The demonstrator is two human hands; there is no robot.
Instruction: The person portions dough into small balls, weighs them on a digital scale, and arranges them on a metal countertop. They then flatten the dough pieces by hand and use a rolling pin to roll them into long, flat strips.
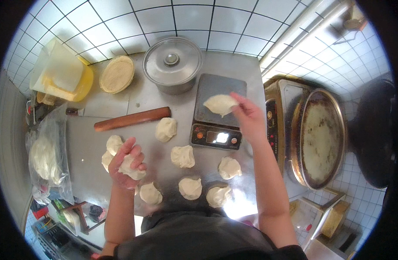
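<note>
A lump of white dough sits in my left hand, its fingers curled round it. Just behind that hand more dough pieces rest on the metal table, partly covered by it. My right hand pinches a flattish dough piece by its right end, over the dark plate of a digital kitchen scale. The scale's display is lit, but glare makes it unreadable. Several separate dough lumps, among them one near the middle and one nearer me, lie between my hands.
A wooden rolling pin lies across the steel table. Behind it stand a lidded metal pot, a bowl of pale crumbly powder and a plastic jug. Bagged dough is at left, a round pan at right.
</note>
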